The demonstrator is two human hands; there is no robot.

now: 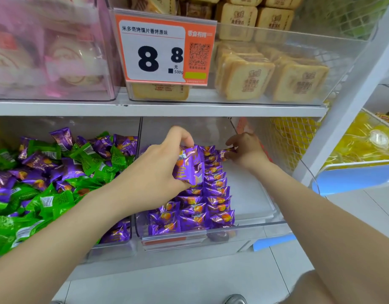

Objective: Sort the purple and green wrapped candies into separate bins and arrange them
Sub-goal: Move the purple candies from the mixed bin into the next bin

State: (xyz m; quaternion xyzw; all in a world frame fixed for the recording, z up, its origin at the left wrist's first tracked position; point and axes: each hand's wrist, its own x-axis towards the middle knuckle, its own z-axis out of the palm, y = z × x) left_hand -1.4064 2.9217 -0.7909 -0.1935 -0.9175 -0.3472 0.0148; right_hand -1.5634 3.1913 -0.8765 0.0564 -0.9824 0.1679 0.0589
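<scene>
On the lower shelf, a clear left bin holds a loose mixed heap of green wrapped candies and purple wrapped candies. Beside it, a clear right bin holds purple candies lined up in neat rows along its left side; its right side shows bare white floor. My left hand grips a bunch of purple candies above the rows. My right hand pinches a purple candy at the far end of the row.
The shelf board above carries clear bins of toast-shaped snacks and pink-wrapped goods, with an orange price tag hanging low. A wire basket of yellow packets stands to the right, and another rack beyond.
</scene>
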